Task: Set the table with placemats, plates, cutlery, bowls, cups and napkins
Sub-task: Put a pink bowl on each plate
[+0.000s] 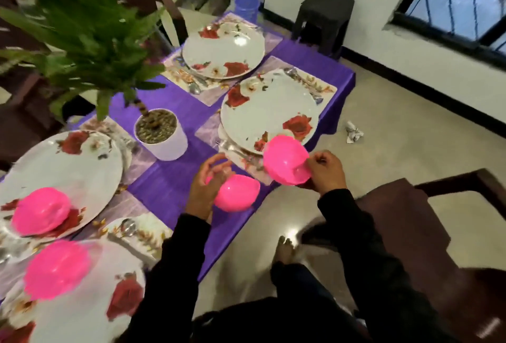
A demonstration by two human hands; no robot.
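Note:
My right hand [325,170] pinches the rim of a pink bowl [286,159], tilted over the near edge of a rose-patterned plate [268,112]. My left hand [208,186] holds a second pink bowl [238,192] above the table's purple cloth [169,184]. Two more pink bowls [41,211] [56,270] lie upside down on the plates [54,173] [82,310] at the left. A further plate [223,49] lies at the far end. Every plate sits on a floral placemat [315,82] with cutlery [235,148] beside it.
A potted green plant [160,133] stands mid-table. A blue cup [246,7] is at the far end. A dark stool [324,19] stands by the wall, a dark chair [427,219] to my right, crumpled paper [354,132] on the floor.

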